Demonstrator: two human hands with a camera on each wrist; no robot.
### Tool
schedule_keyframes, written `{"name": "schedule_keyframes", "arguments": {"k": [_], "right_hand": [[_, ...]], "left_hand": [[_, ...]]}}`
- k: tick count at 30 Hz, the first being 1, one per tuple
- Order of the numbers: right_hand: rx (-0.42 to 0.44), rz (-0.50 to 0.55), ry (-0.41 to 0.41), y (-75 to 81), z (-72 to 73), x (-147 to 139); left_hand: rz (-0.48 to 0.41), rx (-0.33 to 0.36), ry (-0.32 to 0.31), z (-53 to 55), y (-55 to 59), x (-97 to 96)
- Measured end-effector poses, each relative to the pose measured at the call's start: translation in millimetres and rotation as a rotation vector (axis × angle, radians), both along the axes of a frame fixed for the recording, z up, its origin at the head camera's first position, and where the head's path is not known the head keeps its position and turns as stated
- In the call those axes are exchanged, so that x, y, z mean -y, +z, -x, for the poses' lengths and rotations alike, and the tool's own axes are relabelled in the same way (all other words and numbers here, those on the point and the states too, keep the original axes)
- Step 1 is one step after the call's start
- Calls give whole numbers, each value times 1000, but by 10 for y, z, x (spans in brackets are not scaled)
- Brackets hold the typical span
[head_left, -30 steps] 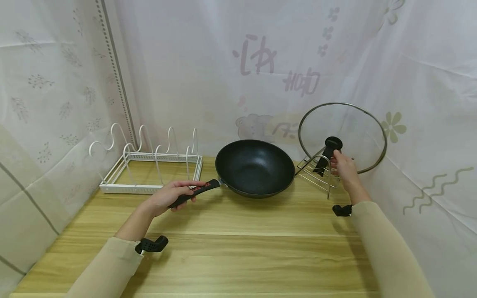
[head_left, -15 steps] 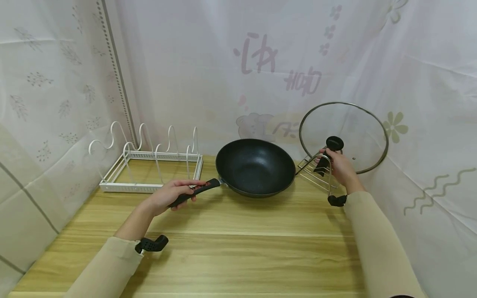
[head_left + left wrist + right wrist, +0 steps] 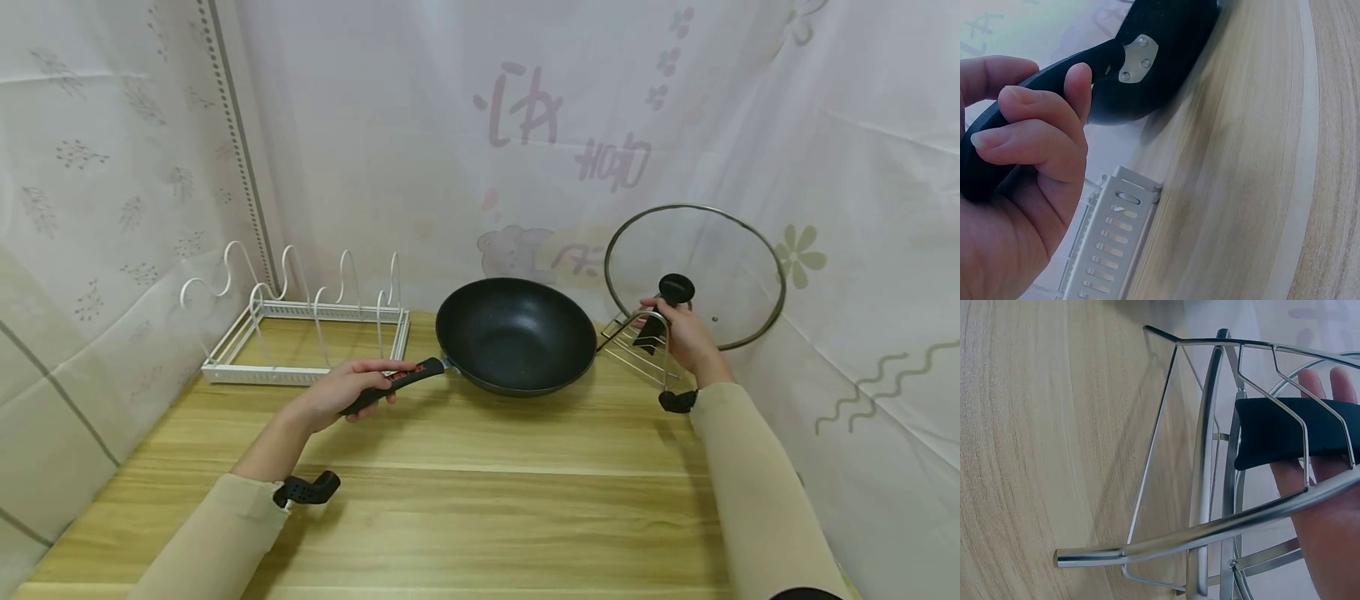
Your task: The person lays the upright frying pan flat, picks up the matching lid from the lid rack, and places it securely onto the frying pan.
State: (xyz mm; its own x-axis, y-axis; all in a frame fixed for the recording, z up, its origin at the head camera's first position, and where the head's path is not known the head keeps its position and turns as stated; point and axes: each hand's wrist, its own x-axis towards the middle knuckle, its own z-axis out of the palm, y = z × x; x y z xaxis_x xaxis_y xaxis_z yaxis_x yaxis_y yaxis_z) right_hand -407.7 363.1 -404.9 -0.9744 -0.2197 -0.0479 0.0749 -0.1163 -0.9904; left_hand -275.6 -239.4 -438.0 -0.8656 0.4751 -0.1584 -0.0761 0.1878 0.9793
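Observation:
My left hand (image 3: pixel 337 393) grips the black handle (image 3: pixel 1041 87) of a dark wok (image 3: pixel 517 337), fingers curled round it. The wok stands mid-table at the back, open side up, its handle pointing left. On the right, a round glass lid (image 3: pixel 731 258) with a metal rim leans upright in a small silver wire lid rack (image 3: pixel 1210 534). My right hand (image 3: pixel 692 337) holds the lid's black handle (image 3: pixel 1297 428) from behind the rack's wires, with fingertips showing past its far edge. The rack's front arch crosses in front of that handle.
A white metal pan rack (image 3: pixel 262 377) with several upright curved dividers stands at the back left, close to my left hand. Printed white cloth (image 3: pixel 390 150) hangs behind and at both sides of the wooden table (image 3: pixel 480 508).
My right hand has moved slightly left and in around the lid's handle, its fingers now reaching past it. The left hand, wok and lid stay about where they were.

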Motion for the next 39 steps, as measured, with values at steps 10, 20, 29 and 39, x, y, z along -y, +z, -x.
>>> {"name": "schedule_keyframes", "arguments": {"k": [10, 20, 29, 39], "right_hand": [[18, 5, -16, 17, -31, 4], [-25, -48, -55, -15, -48, -26], [-70, -28, -22, 22, -78, -34], [-128, -89, -41, 156, -56, -24]], "left_hand": [[-1, -1, -1, 18, -8, -5], [-8, 8, 7, 8, -11, -13], [1, 3, 8, 0, -6, -10], [12, 3, 8, -14, 9, -2]]}}
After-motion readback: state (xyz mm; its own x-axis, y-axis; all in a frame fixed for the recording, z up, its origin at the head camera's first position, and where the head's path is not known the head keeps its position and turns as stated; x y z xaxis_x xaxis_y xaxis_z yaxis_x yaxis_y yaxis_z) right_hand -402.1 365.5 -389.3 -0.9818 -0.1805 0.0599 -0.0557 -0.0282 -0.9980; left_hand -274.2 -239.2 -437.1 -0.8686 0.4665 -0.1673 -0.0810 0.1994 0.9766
